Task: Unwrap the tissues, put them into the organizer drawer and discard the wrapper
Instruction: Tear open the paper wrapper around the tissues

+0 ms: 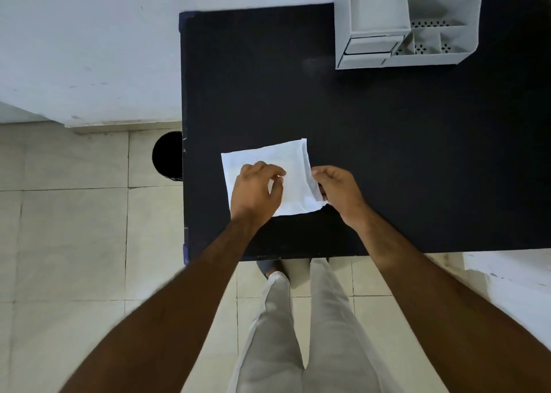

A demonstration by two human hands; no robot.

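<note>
Left hand [258, 188] presses curled fingers on the tissue pack [286, 166] at the middle of the frame to pin it to the black surface [402, 154] — right hand [335, 188] pinches the wrapper's right edge, seemingly to peel it — organizer [372, 14] waits upper right.

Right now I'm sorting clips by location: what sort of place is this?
Probably a plain room set up as a work or study spot: a black table against a white wall, a white desk organizer, a tiled floor and a bin.

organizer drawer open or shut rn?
Shut: the drawer front sits flush with the white organizer body; nothing is pulled out toward the person.
</note>
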